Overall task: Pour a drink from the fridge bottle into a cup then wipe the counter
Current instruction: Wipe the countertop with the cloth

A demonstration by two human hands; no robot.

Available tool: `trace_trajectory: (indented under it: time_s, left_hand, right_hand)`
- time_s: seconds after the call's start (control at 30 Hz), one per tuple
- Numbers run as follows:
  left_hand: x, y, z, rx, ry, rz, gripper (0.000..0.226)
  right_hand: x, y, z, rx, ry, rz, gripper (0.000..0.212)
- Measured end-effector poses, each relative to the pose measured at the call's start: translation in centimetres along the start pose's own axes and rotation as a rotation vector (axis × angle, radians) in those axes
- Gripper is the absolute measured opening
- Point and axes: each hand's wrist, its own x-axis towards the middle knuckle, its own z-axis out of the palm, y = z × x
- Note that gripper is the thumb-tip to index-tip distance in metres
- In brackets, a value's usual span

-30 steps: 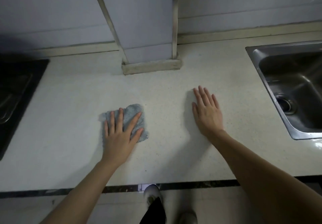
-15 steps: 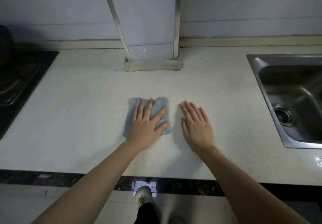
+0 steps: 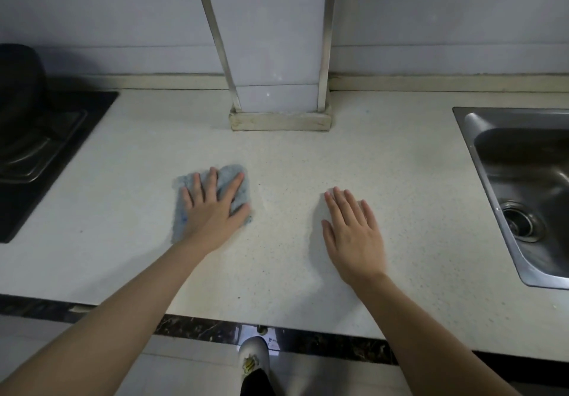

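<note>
Cloth (image 3: 235, 181), a blue-grey rag, lies flat on the pale desk (image 3: 123, 198) left of frame centre, pinned under the left hand (image 3: 212, 211), whose spread grip presses it down, likely for broad wiping contact. Right hand (image 3: 354, 235) rests open-palmed on bare desk nearby, apparently bracing. Sink (image 3: 520, 192) sits at right, stove (image 3: 46, 149) at left; no cup or bottle shows.

Half a second ago the left hand (image 3: 212, 211) and its blue-grey cloth (image 3: 237, 180) lay just beside the right hand (image 3: 354, 235). Now hand and cloth have slid leftward over the worktop (image 3: 400, 164), towards the dark hob (image 3: 46, 149), and a wide bare gap separates the two flat hands.
</note>
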Motion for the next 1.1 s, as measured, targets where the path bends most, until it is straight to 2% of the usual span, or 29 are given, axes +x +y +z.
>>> trace_trajectory:
  time_s: [0.1,0.27,0.43,0.53,0.67,0.73,0.87,0.97,1.03,1.1]
  left_hand:
    - [0.7,3.1,-0.1,-0.036,-0.010,0.011,0.072]
    - [-3.6,7.2,0.7,-0.016,0.031,0.280,0.070]
    - [-8.0,3.3,1.5,0.050,0.062,0.552,0.063]
    - [-8.8,-1.4,1.6,0.068,0.059,0.511,0.061]
    - [-6.1,-4.8,0.5,0.053,-0.024,0.198,0.059]
    - [-3.9,-3.6,0.0,0.086,-0.022,0.103,0.058]
    - [-1.0,3.0,-1.3,0.063,-0.040,-0.058,0.076]
    - [-1.5,8.3,-1.1,0.055,-0.059,0.119,0.071]
    - [-2.6,9.4,-0.1,-0.011,0.010,0.207,0.058]
    - [-3.8,8.9,0.3,-0.051,0.016,0.253,0.058]
  right_hand:
    - [0.0,0.1,0.0,-0.002,-0.002,-0.004,0.057]
    - [-0.2,0.3,0.0,0.001,0.003,0.001,0.056]
    - [-0.3,0.3,0.1,-0.007,-0.011,0.001,0.057]
    - [-0.5,0.1,0.0,-0.006,-0.018,0.004,0.057]
    - [-0.2,-0.3,-0.2,-0.003,-0.002,0.011,0.057]
    - [-0.1,-0.3,-0.4,-0.006,0.009,0.014,0.056]
    - [0.0,0.0,-0.3,-0.003,0.015,0.016,0.056]
    - [0.0,-0.1,-0.2,0.001,0.014,0.016,0.055]
    - [0.0,0.0,-0.3,0.006,0.022,0.019,0.053]
    - [0.1,0.0,-0.3,0.013,0.025,0.033,0.052]
